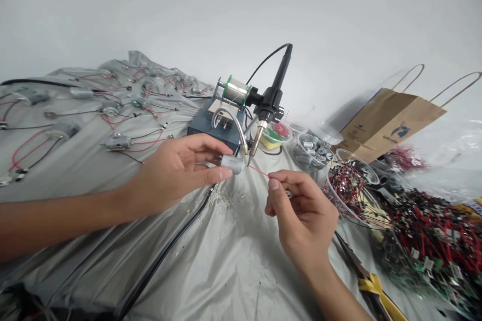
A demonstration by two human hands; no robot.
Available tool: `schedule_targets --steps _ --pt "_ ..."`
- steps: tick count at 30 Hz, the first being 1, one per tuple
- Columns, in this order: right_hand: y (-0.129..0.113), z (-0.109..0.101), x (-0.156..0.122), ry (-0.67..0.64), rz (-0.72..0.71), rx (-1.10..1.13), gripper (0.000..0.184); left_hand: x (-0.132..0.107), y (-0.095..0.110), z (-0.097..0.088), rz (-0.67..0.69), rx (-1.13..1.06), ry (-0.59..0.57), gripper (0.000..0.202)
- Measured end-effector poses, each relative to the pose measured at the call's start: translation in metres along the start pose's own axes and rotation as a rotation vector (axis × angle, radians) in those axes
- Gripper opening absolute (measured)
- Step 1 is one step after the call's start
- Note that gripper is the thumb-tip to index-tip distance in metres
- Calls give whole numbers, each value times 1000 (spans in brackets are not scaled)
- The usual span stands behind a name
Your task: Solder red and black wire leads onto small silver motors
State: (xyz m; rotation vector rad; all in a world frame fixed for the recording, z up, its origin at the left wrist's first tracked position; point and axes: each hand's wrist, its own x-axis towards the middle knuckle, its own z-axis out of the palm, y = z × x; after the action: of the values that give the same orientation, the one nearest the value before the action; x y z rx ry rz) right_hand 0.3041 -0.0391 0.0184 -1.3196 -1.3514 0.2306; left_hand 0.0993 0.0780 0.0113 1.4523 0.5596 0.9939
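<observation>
The left hand [176, 173] pinches a motor [233, 163], probably rigid, best held by its sides; the right hand [303, 213] pinches likely flexible red wire [258, 170].

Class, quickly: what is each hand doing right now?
Left hand: closed, holding a motor.
Right hand: closed, pinching a red wire.

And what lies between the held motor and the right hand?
In the head view, a red wire leads from the right hand toward the motor; near the motor is the soldering iron's tip.
</observation>
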Motion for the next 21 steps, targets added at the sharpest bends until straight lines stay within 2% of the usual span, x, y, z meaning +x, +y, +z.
schedule_targets --steps 21 --pt "0 -1 1 -8 -18 -5 5 1 -1 0 15 -8 -4 28"
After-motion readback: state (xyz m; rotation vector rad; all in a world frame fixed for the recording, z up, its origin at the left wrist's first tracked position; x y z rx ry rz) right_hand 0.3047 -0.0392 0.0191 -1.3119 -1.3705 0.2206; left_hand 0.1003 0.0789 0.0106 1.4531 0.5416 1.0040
